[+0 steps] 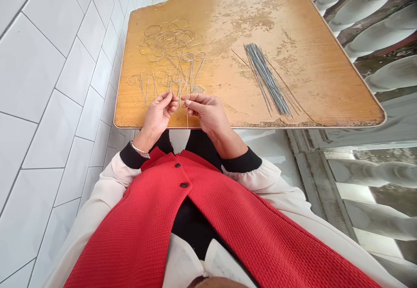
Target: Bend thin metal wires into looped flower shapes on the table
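From where I stand, the wire (187,120) is up between the two hands, just over the near edge of the worn surface (329,75), its lower end hanging straight past that edge. It looks thin and very light, springy but easy enough to bend by finger. I'd expect it to be smooth and apt to roll or slip, hardly fragile, and best taken close to the bend, away from the sharp tip.

The right hand (205,107) has its grip closed, thumb and forefinger pinching the wire. The left hand (162,110) also has thumb and forefinger pressed together, seemingly on another part of the same wire, though that is too fine to be sure of.

Just beyond the hands lies a tangle of looped wires (172,40); well off to the right rests a bundle of straight wires (267,79).
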Tool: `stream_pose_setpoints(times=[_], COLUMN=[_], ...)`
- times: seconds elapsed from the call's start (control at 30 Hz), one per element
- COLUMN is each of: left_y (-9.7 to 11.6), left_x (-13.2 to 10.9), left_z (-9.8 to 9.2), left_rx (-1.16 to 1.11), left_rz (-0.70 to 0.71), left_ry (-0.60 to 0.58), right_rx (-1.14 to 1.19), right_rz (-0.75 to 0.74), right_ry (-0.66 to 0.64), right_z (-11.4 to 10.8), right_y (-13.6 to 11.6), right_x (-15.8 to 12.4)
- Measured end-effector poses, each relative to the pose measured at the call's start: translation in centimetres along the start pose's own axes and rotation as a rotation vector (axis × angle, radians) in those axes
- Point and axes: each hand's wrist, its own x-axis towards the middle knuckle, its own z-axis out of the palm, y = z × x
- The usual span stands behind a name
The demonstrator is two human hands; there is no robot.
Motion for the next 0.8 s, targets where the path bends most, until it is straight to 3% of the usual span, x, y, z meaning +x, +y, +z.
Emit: stream_pose_setpoints(times=[0.13,0.33,0.5,0.8], left_y=[-0.2,1.0,1.5,0.8], left_x=[0.0,-0.7,-0.8,-0.4], left_z=[-0.5,-1.5,-2.0,-1.8], left_rx=[0.028,0.278,0.417,0.378], left_rz=[0.009,0.135,0.152,0.136], left_ry=[0.012,0.036,-0.002,-0.03], right_rx=[-0.01,0.021,-0.011,0.012], right_rz=[0.004,0.026,0.034,0.031], right_ry=[0.01,0.018,0.001,-0.019], right_z=[0.0,-0.4,-0.5,-0.2], right_y=[-0.1,-0.2,0.1,0.5], right_x=[0.1,0.4,0.5,0.5])
